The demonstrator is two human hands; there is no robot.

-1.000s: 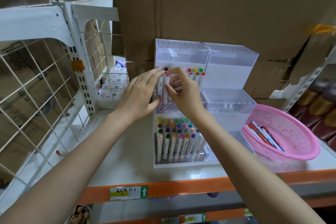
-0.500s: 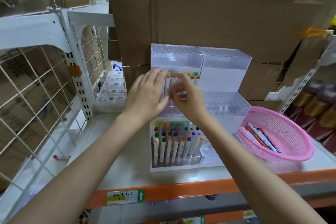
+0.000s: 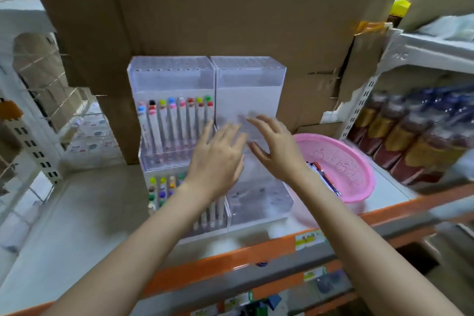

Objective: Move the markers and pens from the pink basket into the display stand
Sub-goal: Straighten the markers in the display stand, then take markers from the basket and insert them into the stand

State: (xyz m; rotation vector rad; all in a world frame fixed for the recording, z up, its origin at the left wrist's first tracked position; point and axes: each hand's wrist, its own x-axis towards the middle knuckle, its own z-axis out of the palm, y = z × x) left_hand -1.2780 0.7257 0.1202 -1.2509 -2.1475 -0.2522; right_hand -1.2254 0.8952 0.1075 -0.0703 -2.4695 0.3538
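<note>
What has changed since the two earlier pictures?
Both hands left the markers in the middle row and moved right. The left hand and right hand, open and empty, are now in front of the display stand's empty right half. The markers still stand in their row, and pens remain in the pink basket.

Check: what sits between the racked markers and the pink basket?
Head view: between markers and basket is the stand's right column, seemingly empty; left hand and right hand hover open before it.
</note>
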